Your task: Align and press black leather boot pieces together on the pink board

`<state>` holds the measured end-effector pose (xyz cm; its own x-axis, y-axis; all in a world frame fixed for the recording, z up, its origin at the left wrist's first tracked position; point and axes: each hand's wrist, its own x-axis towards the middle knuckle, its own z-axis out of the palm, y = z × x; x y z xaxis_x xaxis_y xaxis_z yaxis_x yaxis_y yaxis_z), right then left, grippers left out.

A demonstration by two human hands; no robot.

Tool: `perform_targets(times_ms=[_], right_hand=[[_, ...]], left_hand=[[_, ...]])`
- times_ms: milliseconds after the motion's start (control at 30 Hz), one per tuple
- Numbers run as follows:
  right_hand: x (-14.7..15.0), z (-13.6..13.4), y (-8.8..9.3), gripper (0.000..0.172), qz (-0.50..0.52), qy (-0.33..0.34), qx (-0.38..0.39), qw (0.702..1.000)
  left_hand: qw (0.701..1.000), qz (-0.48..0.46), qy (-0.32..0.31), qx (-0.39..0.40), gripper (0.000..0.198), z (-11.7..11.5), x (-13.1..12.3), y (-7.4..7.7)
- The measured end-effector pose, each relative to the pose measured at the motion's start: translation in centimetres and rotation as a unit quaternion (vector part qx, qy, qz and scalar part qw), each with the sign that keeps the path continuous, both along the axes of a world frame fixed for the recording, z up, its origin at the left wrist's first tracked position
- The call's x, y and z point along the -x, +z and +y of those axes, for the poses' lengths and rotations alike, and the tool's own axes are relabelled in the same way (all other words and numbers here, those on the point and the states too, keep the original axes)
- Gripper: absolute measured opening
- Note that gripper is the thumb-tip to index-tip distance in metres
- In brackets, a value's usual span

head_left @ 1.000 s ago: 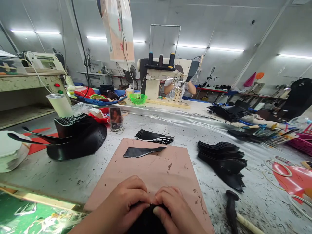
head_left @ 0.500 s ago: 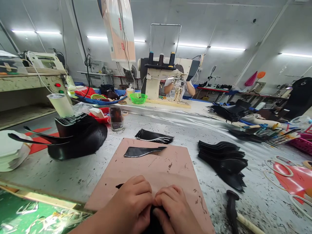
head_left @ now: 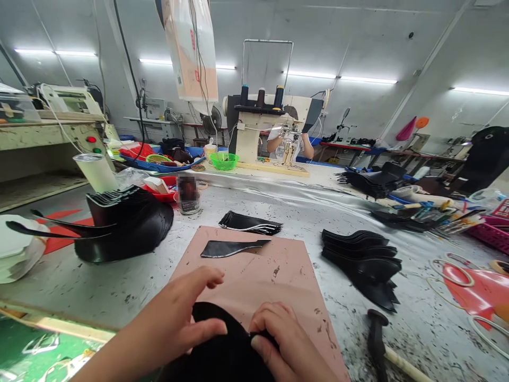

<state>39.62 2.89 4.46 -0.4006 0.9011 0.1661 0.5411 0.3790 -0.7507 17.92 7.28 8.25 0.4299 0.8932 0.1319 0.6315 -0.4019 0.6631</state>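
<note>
Well, the 2 hands were bunched tight together over the work half a second ago, and now they have parted. The left hand point(head_left: 178, 318) has opened, its fingers point(head_left: 209, 277) spread and stretched forward over the near end of the flat pink rectangular board point(head_left: 278, 270), thumb resting on the black round-edged leather-like sheet point(head_left: 222, 345). The right hand point(head_left: 286, 339) is clenched on that sheet's right edge, pinching it between thumb and fingertips. So the sheet, hidden under the knuckles before, now lies spread across the board's near end, and I'd judge it is being opened out flat rather than gripped.

At the board's far end lies 1 slim black spatula-shaped cut piece point(head_left: 230, 248), untouched. Just beyond the board sits a small fan of thin black pieces point(head_left: 250, 223); right of the board, a neat stack of black pointed pieces point(head_left: 366, 265) on the speckled grey desk point(head_left: 119, 286); left of it, a big curved heap of black pieces point(head_left: 127, 228).

As for writing, the hanging clear plastic bag with a tan card inside point(head_left: 191, 48), high above the board, carries print too small to read, and the small glass jar point(head_left: 187, 194) beyond the board has its label blurred.
</note>
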Motion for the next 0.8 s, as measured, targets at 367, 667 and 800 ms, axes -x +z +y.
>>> perform_targets(times_ms=[367,667,800], right_hand=[[0.2,0.6,-0.2,0.023,-0.007,-0.029,-0.139,0.99],[1.1,0.8,-0.6,0.018,0.026,-0.059,-0.096,0.993],[1.2,0.8,-0.9,0.02,0.044,-0.062,-0.151,0.986]], left_hand=[[0.977,0.178,-0.112,0.032,0.017,-0.9,-2.2,0.8],[0.933,0.046,-0.113,-0.337,0.017,-1.3,-4.0,-0.7],[0.936,0.037,-0.105,-0.334,0.018,-1.4,-4.3,-0.8]])
